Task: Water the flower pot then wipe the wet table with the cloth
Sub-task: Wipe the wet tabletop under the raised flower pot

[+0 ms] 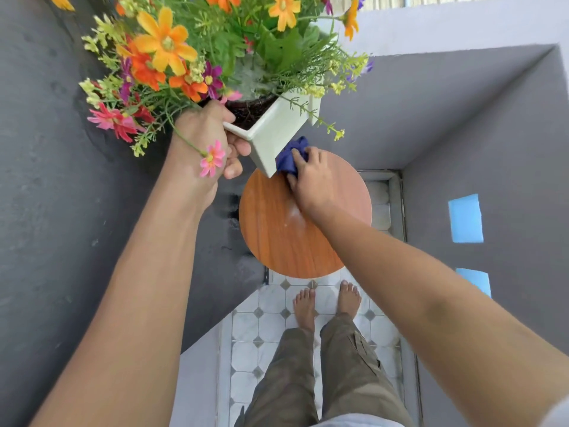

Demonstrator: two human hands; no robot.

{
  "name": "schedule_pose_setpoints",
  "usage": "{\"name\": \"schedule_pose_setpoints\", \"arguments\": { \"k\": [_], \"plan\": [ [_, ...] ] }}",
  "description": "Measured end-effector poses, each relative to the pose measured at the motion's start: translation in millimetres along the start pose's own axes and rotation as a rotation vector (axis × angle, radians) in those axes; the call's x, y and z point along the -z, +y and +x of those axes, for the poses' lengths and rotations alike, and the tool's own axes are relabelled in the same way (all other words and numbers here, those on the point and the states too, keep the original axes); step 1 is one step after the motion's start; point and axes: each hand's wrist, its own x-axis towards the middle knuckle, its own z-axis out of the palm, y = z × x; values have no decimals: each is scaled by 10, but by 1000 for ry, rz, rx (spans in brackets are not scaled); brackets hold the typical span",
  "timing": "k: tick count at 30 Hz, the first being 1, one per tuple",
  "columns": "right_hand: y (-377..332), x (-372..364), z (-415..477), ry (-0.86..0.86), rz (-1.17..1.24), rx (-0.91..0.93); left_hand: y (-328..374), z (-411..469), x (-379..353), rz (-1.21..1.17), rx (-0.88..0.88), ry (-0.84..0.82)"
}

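Observation:
My left hand (212, 143) grips the rim of a white square flower pot (277, 131) full of orange, pink and purple flowers, holding it lifted and tilted above the table's far left edge. Below it is a small round wooden table (277, 229). My right hand (314, 177) presses a crumpled blue cloth (291, 155) onto the far part of the tabletop, just under the pot's corner. A pale wet sheen shows on the wood near my right wrist.
Grey walls close in on the left and right, with blue patches (465, 217) on the right wall. White patterned floor tiles (271, 331) lie beneath the table, where my bare feet (326, 303) stand close to its near edge.

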Motion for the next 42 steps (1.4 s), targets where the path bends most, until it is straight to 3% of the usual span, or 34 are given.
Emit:
{"name": "schedule_pose_setpoints", "arguments": {
  "k": [2,6,8,13,16,18,22,24,26,30,31,34,36,39,42],
  "plan": [
    [-269,-132,-297,-80,54,169,-32,-3,-11,-1,-1,7],
    [-510,-265,-1067,-302,24,756,-62,-56,4,13,-1,-12],
    [-381,-258,-1085,-301,37,747,-129,-58,3,50,2,-6],
    [293,205,-483,-22,36,129,-70,-297,284,18,-1,-22],
    [496,323,-549,63,-23,-106,-716,-115,-14,112,124,-78],
    [446,235,-882,43,8,-36,-1160,-18,-107,150,91,-217],
    [349,63,-1844,-209,117,453,-835,-402,66,-33,172,-54],
    [452,117,-2052,-306,120,572,-912,-492,73,-57,181,-17],
    [635,211,-1981,-227,101,439,-1011,-554,35,42,195,-29],
    [975,420,-1734,-26,143,-155,-1187,-669,-70,35,239,7],
    [1009,452,-1754,-40,151,-192,-1223,-724,-117,24,252,15],
    [984,503,-2036,-221,155,8,-1386,-804,-278,3,286,30],
    [950,559,-2245,-323,207,31,-1468,-835,-371,-33,299,44],
    [852,689,-2459,-272,433,-284,-1625,-885,-514,8,306,18],
    [705,907,-2552,-106,776,-710,-1745,-955,-663,56,321,-16]
  ]
}}
